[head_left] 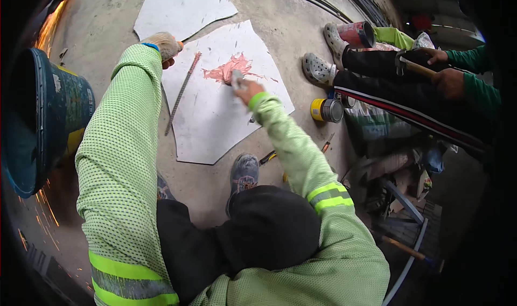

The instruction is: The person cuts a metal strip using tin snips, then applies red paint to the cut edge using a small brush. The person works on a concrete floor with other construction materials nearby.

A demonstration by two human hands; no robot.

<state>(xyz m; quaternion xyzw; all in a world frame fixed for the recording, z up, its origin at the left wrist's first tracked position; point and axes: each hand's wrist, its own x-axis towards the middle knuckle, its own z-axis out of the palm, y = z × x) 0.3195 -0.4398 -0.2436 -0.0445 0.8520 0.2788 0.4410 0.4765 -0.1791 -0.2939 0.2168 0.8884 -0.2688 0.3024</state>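
My right hand (249,90) is closed around a small grey putty spreader (236,79). The spreader presses into a smeared mound of pink putty (230,68) on a white, angular board (207,125) lying on the floor. By the board's upper left edge is my left hand (161,45), in a pale work glove with a blue cuff. Its fingers are curled, and a bit of orange shows beside them; what it holds is hard to make out. A ribbed steel rod (182,95) with putty on its upper end lies across the board, just below the left hand.
Another white board (180,7) lies beyond. A dark bucket (59,109) tips at the left, with sparks behind it. To the right are a yellow-banded can (326,110), a utility knife (327,143) and a seated person holding a hammer (414,66). My shoe (245,174) is near the board.
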